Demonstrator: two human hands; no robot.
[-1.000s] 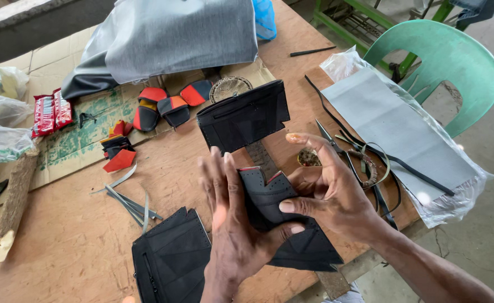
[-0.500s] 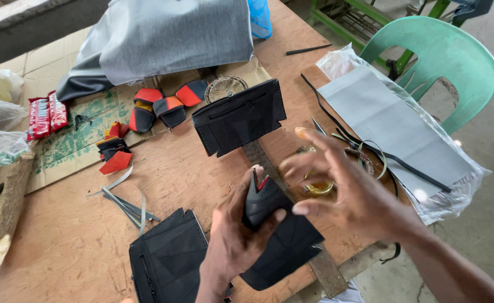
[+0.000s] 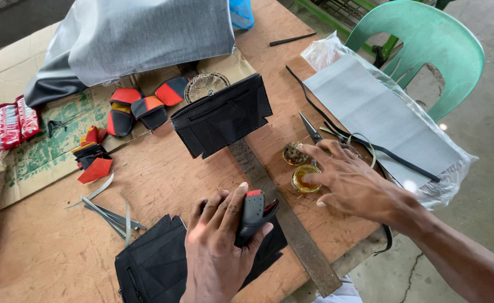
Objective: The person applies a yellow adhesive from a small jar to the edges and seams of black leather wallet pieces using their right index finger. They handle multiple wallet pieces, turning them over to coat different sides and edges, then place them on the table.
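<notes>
- I see the left hand low over the wooden counter, its fingers closed around a small folded black leather piece with a red edge.
- That piece is lifted just above a flat black leather panel lying at the near counter edge.
- The right hand hovers with its fingers spread and empty, reaching over a small open tin of amber glue; a second small tin stands just behind it.
- Scissors and loose black straps lie just beyond the right hand, beside a grey sheet in clear plastic.
- A long metal ruler runs diagonally between the two hands.
- My judgement: the step in hand is fetching adhesive for the held piece. To do it well, I keep the left grip firm near the fold so the red edge stays exposed, take only a little glue, and steady the tin so it does not tip onto the ruler or panel.
</notes>
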